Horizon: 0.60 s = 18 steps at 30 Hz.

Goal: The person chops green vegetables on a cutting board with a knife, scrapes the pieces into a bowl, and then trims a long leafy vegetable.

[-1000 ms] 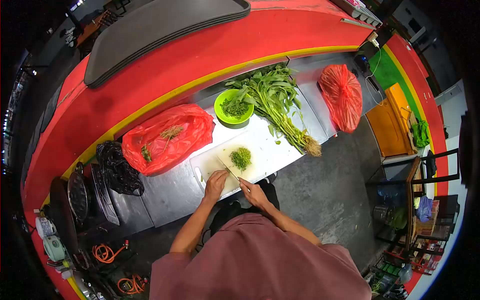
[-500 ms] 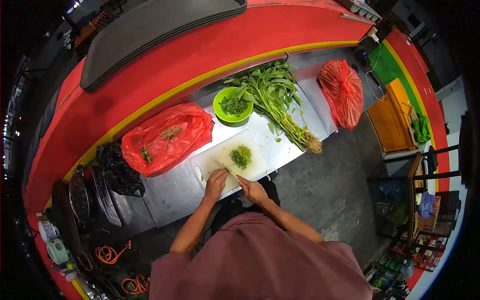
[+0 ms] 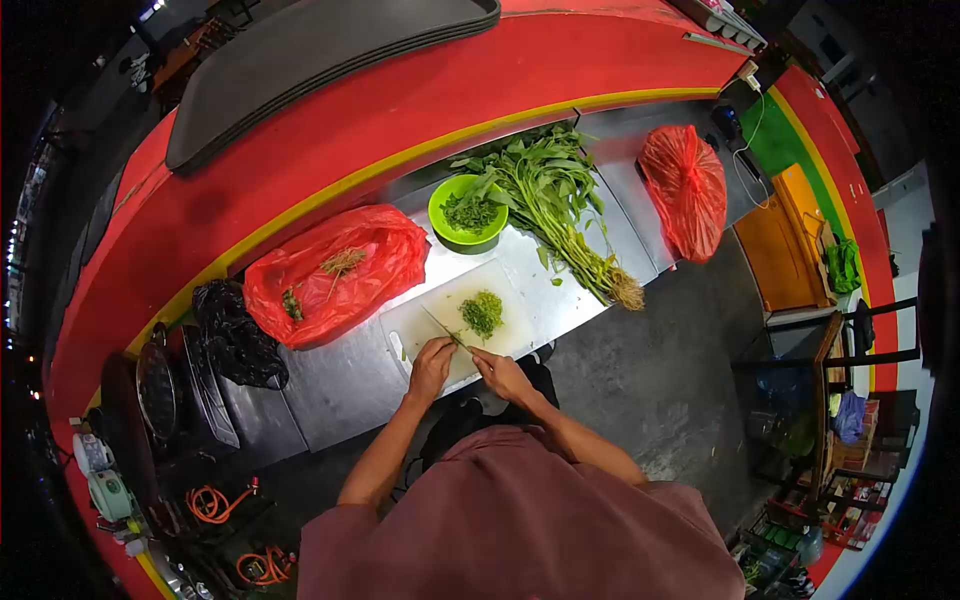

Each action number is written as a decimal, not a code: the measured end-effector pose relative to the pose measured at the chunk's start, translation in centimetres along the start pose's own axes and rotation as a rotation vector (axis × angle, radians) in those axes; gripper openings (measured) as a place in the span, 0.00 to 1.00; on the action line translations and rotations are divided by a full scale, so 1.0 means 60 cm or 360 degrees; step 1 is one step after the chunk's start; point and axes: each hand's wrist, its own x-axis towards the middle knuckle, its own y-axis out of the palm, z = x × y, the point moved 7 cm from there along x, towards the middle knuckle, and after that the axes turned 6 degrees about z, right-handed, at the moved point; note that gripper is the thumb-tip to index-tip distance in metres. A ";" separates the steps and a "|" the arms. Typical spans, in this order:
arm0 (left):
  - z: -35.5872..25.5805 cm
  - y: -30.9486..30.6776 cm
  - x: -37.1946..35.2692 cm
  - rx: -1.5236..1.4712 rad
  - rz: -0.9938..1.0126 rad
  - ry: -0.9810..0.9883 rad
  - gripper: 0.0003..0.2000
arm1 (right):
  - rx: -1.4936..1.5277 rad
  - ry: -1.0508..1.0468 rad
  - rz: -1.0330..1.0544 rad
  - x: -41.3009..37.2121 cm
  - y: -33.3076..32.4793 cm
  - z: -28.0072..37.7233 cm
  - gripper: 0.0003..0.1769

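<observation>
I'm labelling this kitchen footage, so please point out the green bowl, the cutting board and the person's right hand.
Green bowl (image 3: 452, 187): head view, on its bare inner wall, far side.
Cutting board (image 3: 411, 325): head view, on a bare left part.
Right hand (image 3: 506, 376): head view, on its back.

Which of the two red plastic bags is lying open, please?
The left red bag, nearer the left hand: its mouth spreads wide, showing brown roots inside. The right red bag is gathered closed.
</observation>
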 end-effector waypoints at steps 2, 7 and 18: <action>-0.003 -0.001 -0.001 0.0001 -0.0020 0.0018 0.08 | -0.0043 -0.0080 -0.0120 -0.004 0.009 -0.013 0.21; 0.000 0.001 -0.003 -0.0027 -0.0053 -0.0009 0.08 | -0.0135 -0.0008 -0.0123 -0.006 0.016 -0.005 0.22; -0.012 -0.005 -0.005 0.0164 -0.0061 0.0038 0.08 | -0.0203 -0.0061 -0.0138 0.034 0.024 -0.004 0.21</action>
